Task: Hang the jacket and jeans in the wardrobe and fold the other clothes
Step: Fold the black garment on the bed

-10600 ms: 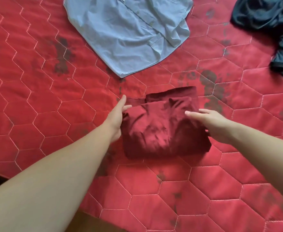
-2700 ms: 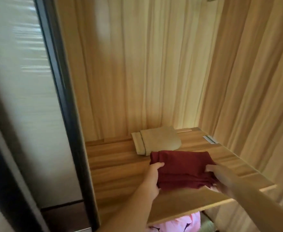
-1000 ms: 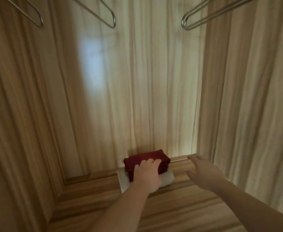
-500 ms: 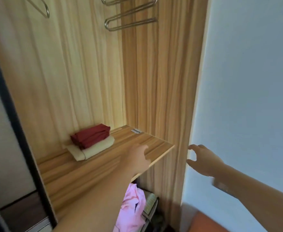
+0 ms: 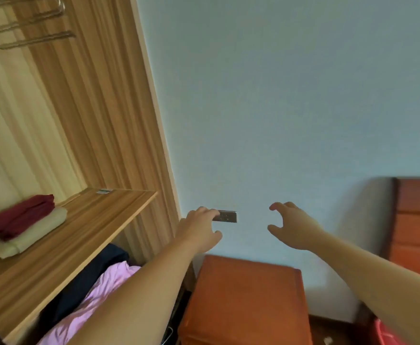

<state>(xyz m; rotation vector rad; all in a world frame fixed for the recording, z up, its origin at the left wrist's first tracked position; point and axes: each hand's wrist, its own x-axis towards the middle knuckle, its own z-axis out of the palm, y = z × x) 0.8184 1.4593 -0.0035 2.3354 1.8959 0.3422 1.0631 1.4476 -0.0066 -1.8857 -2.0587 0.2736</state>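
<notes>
The folded dark red garment (image 5: 20, 217) lies on top of a folded cream garment (image 5: 27, 236) on the wooden wardrobe shelf (image 5: 84, 235) at the left. My left hand (image 5: 199, 230) hovers in front of the pale wall, right of the wardrobe, fingers loosely curled and holding nothing. My right hand (image 5: 293, 226) hangs further right, fingers spread and bent, also empty. Metal hangers (image 5: 25, 33) hang at the top left inside the wardrobe.
Below the shelf lie pink (image 5: 99, 297) and dark (image 5: 79, 290) clothes. An orange-brown bedside cabinet (image 5: 248, 300) stands under my hands. A wall socket (image 5: 226, 216) sits behind my left hand. A wooden headboard (image 5: 417, 220) is at the right, a red tub (image 5: 388, 334) at the bottom right.
I set the red garment on the cream one and let go. Both hands have since drawn out of the wardrobe, and my view has swung right toward the wall and cabinet.
</notes>
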